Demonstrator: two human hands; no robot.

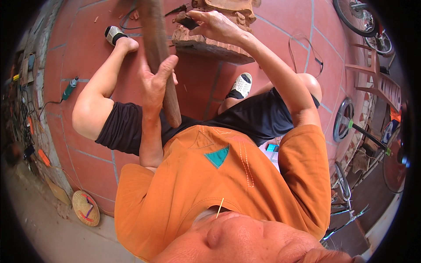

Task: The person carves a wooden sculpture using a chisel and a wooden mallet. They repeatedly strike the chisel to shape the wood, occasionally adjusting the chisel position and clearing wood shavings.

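Note:
My left hand point(157, 81) is wrapped round a long, smooth brown wooden club point(155, 39), which reaches from the top edge of the view down over my lap. Its rounded lower end lies close to my dark shorts. My right hand point(219, 27) is at a carved reddish-brown wooden block point(212, 46) on the floor between my feet. The thumb and fingers curl round a short, dark brown piece point(187, 20) at the block's left side. I cannot make out what that piece is. The block's upper part point(232, 6) is cut into rounded shapes and leaves the view.
Red tiles point(94, 52) cover the floor, with wood chips point(135, 15) and a dark cord point(125, 24). A green corded power tool point(70, 87) and a woven hat point(86, 207) lie to the left. On the right are a chair point(386, 87) and a bicycle wheel point(344, 119).

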